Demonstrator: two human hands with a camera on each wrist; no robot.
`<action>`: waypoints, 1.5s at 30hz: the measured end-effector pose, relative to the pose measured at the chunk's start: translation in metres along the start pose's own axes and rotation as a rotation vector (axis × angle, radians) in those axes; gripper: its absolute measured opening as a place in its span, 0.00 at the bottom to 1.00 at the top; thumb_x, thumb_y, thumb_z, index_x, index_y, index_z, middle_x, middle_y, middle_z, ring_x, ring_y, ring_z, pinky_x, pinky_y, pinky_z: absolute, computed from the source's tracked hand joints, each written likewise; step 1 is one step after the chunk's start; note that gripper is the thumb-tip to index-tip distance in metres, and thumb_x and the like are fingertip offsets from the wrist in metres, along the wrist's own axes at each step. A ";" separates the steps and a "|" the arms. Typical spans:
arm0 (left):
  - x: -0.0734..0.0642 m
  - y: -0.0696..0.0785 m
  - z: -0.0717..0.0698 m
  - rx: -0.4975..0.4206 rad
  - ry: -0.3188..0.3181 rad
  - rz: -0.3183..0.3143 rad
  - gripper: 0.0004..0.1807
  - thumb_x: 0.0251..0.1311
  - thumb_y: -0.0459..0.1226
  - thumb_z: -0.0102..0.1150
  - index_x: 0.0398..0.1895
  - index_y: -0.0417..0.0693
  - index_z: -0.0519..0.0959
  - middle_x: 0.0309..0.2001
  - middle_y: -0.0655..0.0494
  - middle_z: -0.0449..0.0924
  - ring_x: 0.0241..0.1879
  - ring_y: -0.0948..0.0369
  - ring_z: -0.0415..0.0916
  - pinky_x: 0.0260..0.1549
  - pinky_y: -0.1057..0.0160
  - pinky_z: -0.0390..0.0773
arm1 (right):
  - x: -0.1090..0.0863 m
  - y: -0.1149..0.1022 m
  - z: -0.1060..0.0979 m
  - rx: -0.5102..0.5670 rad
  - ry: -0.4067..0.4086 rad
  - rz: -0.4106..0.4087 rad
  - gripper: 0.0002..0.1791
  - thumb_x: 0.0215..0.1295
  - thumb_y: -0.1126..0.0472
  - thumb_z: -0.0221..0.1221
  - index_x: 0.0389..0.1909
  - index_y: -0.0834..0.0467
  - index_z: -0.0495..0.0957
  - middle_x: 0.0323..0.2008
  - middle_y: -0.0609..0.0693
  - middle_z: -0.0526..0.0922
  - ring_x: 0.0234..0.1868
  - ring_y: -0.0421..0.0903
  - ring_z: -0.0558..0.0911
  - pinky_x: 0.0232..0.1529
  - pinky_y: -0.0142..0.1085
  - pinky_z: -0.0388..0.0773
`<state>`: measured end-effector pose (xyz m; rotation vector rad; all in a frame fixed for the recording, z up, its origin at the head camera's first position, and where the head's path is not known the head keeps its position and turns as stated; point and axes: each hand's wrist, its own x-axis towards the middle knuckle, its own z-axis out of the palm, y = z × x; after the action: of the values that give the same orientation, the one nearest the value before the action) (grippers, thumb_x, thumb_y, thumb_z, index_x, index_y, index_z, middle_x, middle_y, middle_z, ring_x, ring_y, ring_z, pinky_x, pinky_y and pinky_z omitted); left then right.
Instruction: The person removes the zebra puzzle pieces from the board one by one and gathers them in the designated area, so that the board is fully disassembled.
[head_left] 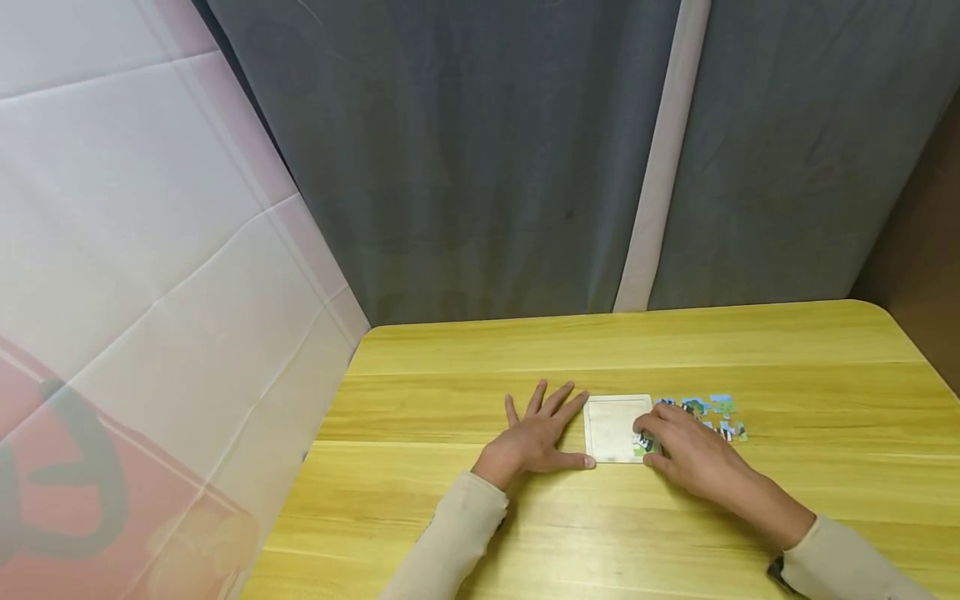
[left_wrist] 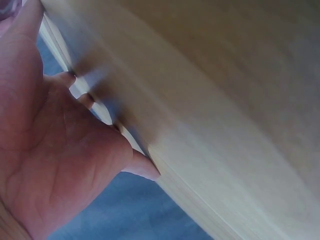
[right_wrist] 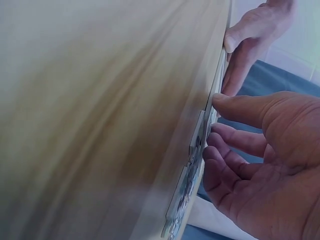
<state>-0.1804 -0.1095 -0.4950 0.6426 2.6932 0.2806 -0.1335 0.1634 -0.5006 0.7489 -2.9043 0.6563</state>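
Note:
A shallow pale puzzle tray [head_left: 611,429] lies on the table, its left part bare. My left hand [head_left: 534,440] rests flat with fingers spread, index fingertip and thumb at the tray's left corners. At the tray's lower right corner sits a jigsaw piece [head_left: 642,442] with green and black-and-white print. The thumb and curled fingers of my right hand [head_left: 693,454] pinch around that piece, covering part of it. In the right wrist view, the right thumb [right_wrist: 235,106] meets the tray's edge, and the other fingers bend close to the flat pieces.
Several loose jigsaw pieces [head_left: 723,406] with blue, green and animal print lie right of the tray, partly behind the right hand. The wooden table [head_left: 450,367] ends at a grey curtain [head_left: 465,167]. A white printed cloth [head_left: 150,208] hangs on the left.

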 end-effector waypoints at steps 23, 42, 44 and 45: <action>0.000 0.000 0.000 0.007 0.016 0.015 0.57 0.62 0.71 0.62 0.87 0.78 0.40 0.88 0.67 0.34 0.88 0.46 0.28 0.74 0.19 0.32 | 0.000 0.006 -0.001 0.066 -0.010 -0.009 0.20 0.59 0.63 0.77 0.52 0.53 0.84 0.44 0.45 0.80 0.38 0.37 0.74 0.37 0.35 0.75; 0.001 -0.001 0.001 0.009 0.014 0.016 0.57 0.62 0.71 0.62 0.87 0.78 0.40 0.88 0.68 0.33 0.88 0.47 0.27 0.74 0.18 0.31 | -0.002 0.014 -0.004 0.100 0.047 -0.034 0.22 0.60 0.65 0.75 0.55 0.53 0.82 0.39 0.40 0.79 0.37 0.35 0.72 0.37 0.33 0.74; 0.001 0.000 0.000 0.006 0.011 0.017 0.57 0.62 0.71 0.61 0.87 0.78 0.40 0.88 0.68 0.33 0.88 0.47 0.26 0.73 0.18 0.31 | -0.005 0.017 -0.006 0.118 0.062 -0.034 0.22 0.61 0.66 0.75 0.56 0.53 0.82 0.40 0.40 0.79 0.37 0.35 0.72 0.37 0.32 0.74; 0.001 0.000 0.000 0.005 0.010 0.017 0.57 0.62 0.71 0.61 0.87 0.78 0.40 0.88 0.68 0.33 0.88 0.47 0.26 0.73 0.18 0.31 | -0.006 0.018 -0.007 0.123 0.069 -0.035 0.23 0.61 0.66 0.75 0.56 0.53 0.82 0.40 0.40 0.79 0.37 0.35 0.73 0.37 0.32 0.75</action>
<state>-0.1809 -0.1094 -0.4956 0.6675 2.7000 0.2816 -0.1372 0.1834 -0.5021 0.7716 -2.8024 0.8461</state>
